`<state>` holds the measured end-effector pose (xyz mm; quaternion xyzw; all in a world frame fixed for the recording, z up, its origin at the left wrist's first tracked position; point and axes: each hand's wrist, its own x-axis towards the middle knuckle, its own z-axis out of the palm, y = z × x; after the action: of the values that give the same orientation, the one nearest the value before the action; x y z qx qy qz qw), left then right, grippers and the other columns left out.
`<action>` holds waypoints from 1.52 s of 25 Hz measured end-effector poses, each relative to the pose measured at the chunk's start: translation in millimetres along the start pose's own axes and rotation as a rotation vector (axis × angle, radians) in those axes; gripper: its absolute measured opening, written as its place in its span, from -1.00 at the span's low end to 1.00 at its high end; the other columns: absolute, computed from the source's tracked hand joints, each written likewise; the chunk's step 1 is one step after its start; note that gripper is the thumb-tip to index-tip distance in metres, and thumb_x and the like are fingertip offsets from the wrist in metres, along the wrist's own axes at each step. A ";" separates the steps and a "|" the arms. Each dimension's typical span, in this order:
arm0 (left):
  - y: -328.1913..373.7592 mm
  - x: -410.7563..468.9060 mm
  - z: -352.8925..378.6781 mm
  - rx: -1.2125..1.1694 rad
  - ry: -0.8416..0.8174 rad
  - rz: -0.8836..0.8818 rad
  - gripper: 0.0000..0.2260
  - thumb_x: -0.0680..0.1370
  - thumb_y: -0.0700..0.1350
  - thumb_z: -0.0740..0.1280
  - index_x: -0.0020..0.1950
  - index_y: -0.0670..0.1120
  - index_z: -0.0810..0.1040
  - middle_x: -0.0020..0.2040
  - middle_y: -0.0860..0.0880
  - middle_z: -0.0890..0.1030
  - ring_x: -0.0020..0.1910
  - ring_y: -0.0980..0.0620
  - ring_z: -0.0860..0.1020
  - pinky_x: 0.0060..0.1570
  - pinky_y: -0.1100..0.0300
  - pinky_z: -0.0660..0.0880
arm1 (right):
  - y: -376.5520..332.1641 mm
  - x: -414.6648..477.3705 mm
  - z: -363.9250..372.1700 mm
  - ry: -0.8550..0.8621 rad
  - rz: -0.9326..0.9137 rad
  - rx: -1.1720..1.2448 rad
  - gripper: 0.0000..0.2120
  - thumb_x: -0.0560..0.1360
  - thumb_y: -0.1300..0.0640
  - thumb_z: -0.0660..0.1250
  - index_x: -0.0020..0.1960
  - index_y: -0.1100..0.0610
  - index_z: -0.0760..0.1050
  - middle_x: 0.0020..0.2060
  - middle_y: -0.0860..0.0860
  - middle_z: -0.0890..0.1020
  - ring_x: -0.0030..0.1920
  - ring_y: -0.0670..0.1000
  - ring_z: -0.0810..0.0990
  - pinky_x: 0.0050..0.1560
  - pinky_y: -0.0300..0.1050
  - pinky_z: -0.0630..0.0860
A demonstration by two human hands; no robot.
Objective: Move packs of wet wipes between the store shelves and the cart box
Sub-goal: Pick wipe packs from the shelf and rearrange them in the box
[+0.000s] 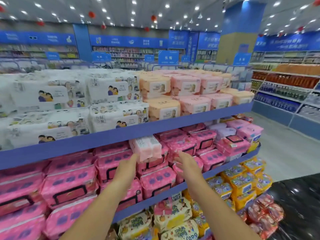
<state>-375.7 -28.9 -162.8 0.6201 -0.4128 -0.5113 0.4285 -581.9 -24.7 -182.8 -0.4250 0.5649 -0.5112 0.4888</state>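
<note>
A pale pink pack of wet wipes (146, 148) lies on top of the bright pink packs (156, 181) on the middle shelf, just under the upper shelf's blue edge (121, 134). My left hand (127, 168) reaches up to it, its fingertips touching the pack's lower left corner. A short way to the right of the pack, my right hand (187, 163) is held out with its fingers spread, apart from the pack. The cart box is out of sight.
White packs (114, 90) and peach and pink packs (194, 90) fill the top shelf. Yellow packs (240, 184) and cream baby-wipe packs (171, 217) sit on the bottom shelf. An aisle (285, 153) runs to the right, with shelves of bottles (285, 90) beyond it.
</note>
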 end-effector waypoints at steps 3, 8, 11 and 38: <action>11.1 55.4 15.3 -0.239 -0.087 -0.180 -0.30 0.51 0.37 0.30 0.54 0.03 0.36 0.50 -0.14 0.42 0.37 -0.29 0.46 0.31 -0.22 0.39 | -14.1 30.2 -30.3 0.111 0.026 0.007 -0.59 0.66 -0.16 0.14 0.43 -0.01 0.37 0.40 0.01 0.48 0.36 0.07 0.48 0.41 0.16 0.39; 24.4 107.3 39.9 -0.339 -0.144 -0.248 -0.49 0.53 0.22 0.40 0.40 0.02 0.46 0.19 -0.14 0.60 0.20 -0.24 0.61 0.15 -0.07 0.47 | -30.5 74.9 -70.8 0.208 0.006 0.040 -0.62 0.67 -0.15 0.14 0.39 0.02 0.39 0.36 0.01 0.50 0.33 0.07 0.49 0.38 0.14 0.43; 18.0 91.6 52.5 -0.321 -0.160 -0.194 -0.67 0.60 0.06 0.38 0.33 -0.03 0.53 0.05 -0.16 0.70 -0.01 -0.19 0.65 0.08 -0.05 0.58 | -34.9 91.4 -96.9 0.235 0.011 0.047 -0.60 0.67 -0.12 0.15 0.42 0.05 0.39 0.27 0.00 0.52 0.29 0.06 0.52 0.35 0.11 0.46; -43.0 -10.9 265.3 -0.296 0.052 -0.028 -0.20 0.04 0.01 0.67 0.25 0.09 0.51 0.06 0.08 0.75 -0.01 0.04 0.73 0.04 -0.01 0.61 | 29.4 247.3 -319.3 0.108 0.482 0.455 -0.36 0.44 -0.21 0.48 0.34 0.18 0.49 0.16 0.17 0.68 0.12 0.16 0.69 0.13 0.13 0.61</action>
<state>-636.2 -35.0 -229.9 0.5687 -0.3130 -0.5563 0.5188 -936.3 -211.8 -241.3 -0.1313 0.5455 -0.5156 0.6475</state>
